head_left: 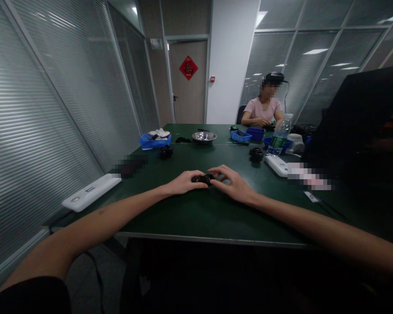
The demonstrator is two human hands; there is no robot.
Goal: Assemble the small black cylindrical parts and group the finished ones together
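Two bare arms stretched forward over a dark green counter (190,218). Left hand (183,183) and right hand (233,183) meeting on a small black part (203,179), near the counter's middle, resting on the surface. Left fingers (196,185) curled shut against the part's left end; right fingers (220,173) half curled, tips pinching its right end. Most of the part hidden by the hands, so exact shape unclear.

Probably hard plastic or rubber: light, stiff, not fragile, perhaps a little slick. Best taken by its two ends, as here, with a fingertip pinch rather than a full palm grip.

Beyond the part, to its left: another black piece (166,151), then a blue tray (153,141) holding white items. Straight beyond: a steel bowl (204,137). Beyond and right: a second black piece (256,154), a water bottle (278,136), more blue trays (240,136). Left of the part, at the counter's edge: a white power strip (91,192). Right of it: a white device (277,165).

At the far end, a seated person (263,109) in a pink shirt, hands busy over the counter. Behind, a door (188,83) with a red diamond sign.
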